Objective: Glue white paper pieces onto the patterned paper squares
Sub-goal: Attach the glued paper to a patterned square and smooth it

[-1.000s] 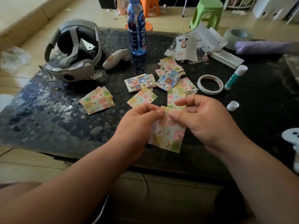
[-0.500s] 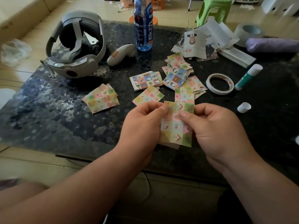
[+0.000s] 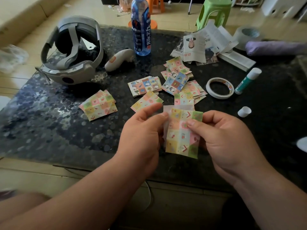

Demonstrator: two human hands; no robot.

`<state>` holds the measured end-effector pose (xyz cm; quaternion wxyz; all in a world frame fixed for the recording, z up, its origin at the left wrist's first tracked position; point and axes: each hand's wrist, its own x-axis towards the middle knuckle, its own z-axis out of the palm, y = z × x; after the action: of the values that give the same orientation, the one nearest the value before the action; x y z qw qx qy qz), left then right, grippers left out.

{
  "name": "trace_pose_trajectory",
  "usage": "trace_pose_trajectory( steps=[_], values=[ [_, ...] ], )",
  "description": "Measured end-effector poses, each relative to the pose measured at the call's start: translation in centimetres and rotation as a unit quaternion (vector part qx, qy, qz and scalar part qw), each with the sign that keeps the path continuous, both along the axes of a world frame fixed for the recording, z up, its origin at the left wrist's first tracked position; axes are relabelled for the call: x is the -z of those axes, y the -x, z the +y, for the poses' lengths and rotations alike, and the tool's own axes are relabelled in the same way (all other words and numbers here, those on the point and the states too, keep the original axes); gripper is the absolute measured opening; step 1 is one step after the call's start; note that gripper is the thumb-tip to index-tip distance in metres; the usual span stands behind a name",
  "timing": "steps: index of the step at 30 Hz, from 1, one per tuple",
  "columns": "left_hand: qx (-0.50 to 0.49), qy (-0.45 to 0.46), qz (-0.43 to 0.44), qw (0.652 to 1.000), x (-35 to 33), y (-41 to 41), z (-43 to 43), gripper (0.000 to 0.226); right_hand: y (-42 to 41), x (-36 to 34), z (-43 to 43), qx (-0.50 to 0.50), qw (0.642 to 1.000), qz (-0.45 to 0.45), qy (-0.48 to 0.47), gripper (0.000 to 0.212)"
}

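Both hands hold one pastel patterned paper square [image 3: 181, 138] upright above the near table edge. A white paper piece [image 3: 178, 107] sits behind it and sticks out past its top and left edges. My left hand [image 3: 142, 131] pinches the left edge. My right hand [image 3: 227, 138] pinches the right side, thumb on the patterned face. A green glue stick [image 3: 247, 81] lies uncapped at the right, its white cap [image 3: 244, 111] standing nearby. More patterned squares lie in piles: one at the left [image 3: 98, 105], others in the middle [image 3: 144, 86], [image 3: 176, 80].
A grey headset [image 3: 73, 52] and a controller [image 3: 118, 59] sit at the back left of the dark table [image 3: 49, 123]. A blue bottle [image 3: 141, 30] stands at the back. A tape roll [image 3: 220, 87], newspaper scraps [image 3: 204, 45] and a purple umbrella [image 3: 274, 48] lie to the right.
The patterned square has turned from tilted to upright in my hands, and the white piece now shows past its top and left edges. Both hands stay pinched on it.
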<state>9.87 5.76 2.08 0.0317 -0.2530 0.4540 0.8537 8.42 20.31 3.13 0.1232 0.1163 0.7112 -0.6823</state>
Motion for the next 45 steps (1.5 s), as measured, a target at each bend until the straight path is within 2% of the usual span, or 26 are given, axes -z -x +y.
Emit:
trace_pose_trajectory(
  steps=[4,8,11,13,17,21,24,30,35,42,45],
  values=[
    [0.018,-0.01,-0.002,1.0,0.1,0.2,0.0,0.009,0.2,-0.4,0.6,-0.018,1.0,0.009,0.002,0.007],
    [0.026,-0.013,0.002,1.0,0.3,0.4,-0.2,0.02,0.4,-0.7,0.8,-0.024,0.999,0.04,-0.009,0.007],
    [0.039,-0.026,0.015,0.999,0.3,0.5,-0.4,0.015,0.5,-0.7,0.9,-0.019,0.997,0.07,-0.026,0.008],
    [0.055,-0.042,0.024,0.997,0.3,0.6,-0.5,0.017,0.6,-0.7,1.1,-0.026,0.993,0.099,-0.065,0.008],
    [0.082,-0.05,0.038,0.995,0.4,0.6,-0.6,0.037,0.6,-0.6,1.1,-0.054,0.97,0.171,-0.162,0.009],
    [0.066,-0.02,0.028,0.997,0.3,0.6,-0.4,0.019,0.5,-0.4,1.2,-0.064,0.958,0.196,-0.2,0.007],
    [0.055,0.019,0.024,0.998,0.1,0.5,-0.3,0.008,0.6,-0.5,1.3,-0.073,0.958,0.191,-0.202,0.008],
    [0.048,0.046,0.017,0.998,-0.1,0.5,-0.4,0.011,1.6,-1.3,2.8,-0.033,0.973,0.172,-0.148,0.01],
    [0.097,0.03,0.033,0.994,-0.4,0.3,-0.6,0.008,1.6,-1.5,2.8,-0.086,0.987,0.106,-0.089,0.012],
    [0.124,0.015,0.043,0.991,-0.2,0.4,-0.9,0.029,1.8,-1.5,2.8,-0.1,0.987,0.089,-0.086,0.012],
    [0.135,0.017,0.046,0.99,-0.2,0.4,-1.1,0.028,1.8,-1.5,2.7,-0.108,0.988,0.078,-0.071,0.014]
  ],
)
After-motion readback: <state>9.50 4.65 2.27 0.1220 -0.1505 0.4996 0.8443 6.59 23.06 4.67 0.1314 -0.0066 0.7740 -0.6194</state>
